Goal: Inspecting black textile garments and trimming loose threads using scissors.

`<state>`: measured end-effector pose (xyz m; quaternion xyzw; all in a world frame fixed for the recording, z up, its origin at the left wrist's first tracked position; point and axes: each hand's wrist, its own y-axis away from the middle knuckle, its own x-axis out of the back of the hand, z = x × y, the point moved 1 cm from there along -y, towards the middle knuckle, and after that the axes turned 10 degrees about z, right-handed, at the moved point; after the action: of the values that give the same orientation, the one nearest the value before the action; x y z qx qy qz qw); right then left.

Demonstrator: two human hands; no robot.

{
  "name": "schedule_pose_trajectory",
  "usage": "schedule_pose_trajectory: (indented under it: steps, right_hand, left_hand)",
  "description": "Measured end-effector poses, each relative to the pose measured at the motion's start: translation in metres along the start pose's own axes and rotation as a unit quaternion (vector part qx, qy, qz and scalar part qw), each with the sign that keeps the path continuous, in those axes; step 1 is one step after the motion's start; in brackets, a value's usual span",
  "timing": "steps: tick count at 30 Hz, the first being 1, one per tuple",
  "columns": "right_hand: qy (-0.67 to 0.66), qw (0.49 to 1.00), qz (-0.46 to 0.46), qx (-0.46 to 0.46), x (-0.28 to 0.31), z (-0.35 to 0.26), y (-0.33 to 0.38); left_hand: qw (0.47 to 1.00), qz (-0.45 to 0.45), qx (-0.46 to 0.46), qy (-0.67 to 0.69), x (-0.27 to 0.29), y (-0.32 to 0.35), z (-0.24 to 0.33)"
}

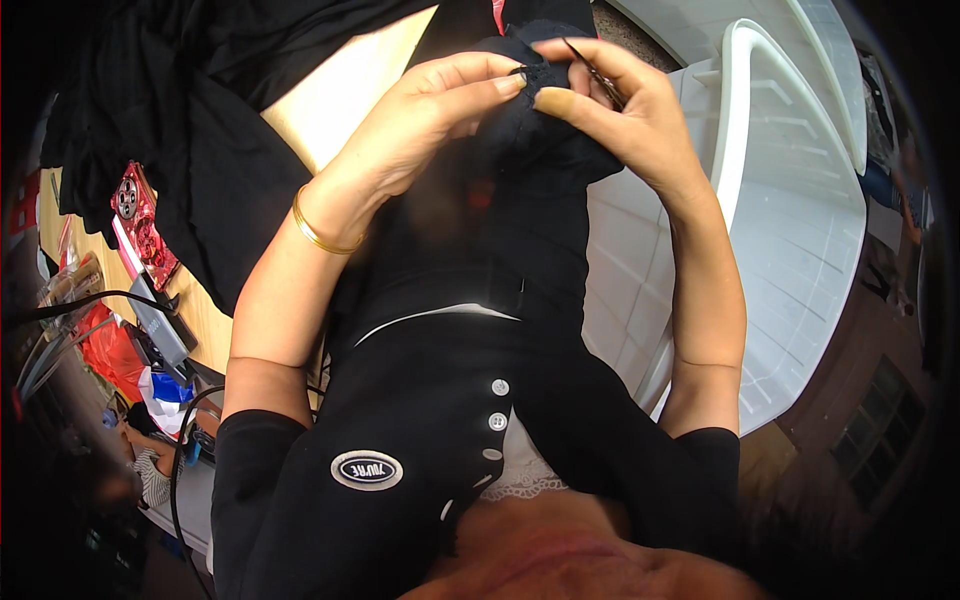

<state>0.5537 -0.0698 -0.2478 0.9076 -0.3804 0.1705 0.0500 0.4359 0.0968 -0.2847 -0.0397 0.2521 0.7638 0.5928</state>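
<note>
While my left hand (430, 110) pinches the dark fabric (540, 145) between thumb and forefinger, my right hand (640, 115) grasps a slender pointed tool (603, 82), thumb against the same fabric. The dark fabric lies between both hands; black cloth (170, 90) spreads to their left, a white bin (735, 110) to their right.

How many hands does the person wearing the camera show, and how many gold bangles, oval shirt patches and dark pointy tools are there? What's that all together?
Hands: 2 (left hand, right hand)
Bangle: 1
Patch: 1
Pointy tool: 1
Total: 5
</note>
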Motion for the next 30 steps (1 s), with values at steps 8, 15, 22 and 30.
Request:
schedule_pose_trajectory:
  steps: [8,15,22,30]
  right_hand:
    - [-0.012,0.996,0.085,0.012,0.014,0.006,-0.004]
    - [-0.017,0.993,0.119,-0.018,0.018,0.007,-0.006]
    - [-0.004,0.991,0.135,-0.022,0.025,0.014,-0.010]
    - [0.153,0.973,-0.018,0.175,0.016,-0.005,-0.004]
  left_hand:
    - [0.998,0.009,0.057,0.013,-0.002,-0.004,-0.013]
    - [1.000,-0.009,0.024,-0.006,-0.003,-0.007,-0.019]
    - [1.000,0.004,-0.013,0.025,-0.004,-0.005,-0.016]
    - [0.995,0.052,-0.082,0.018,-0.003,0.001,-0.002]
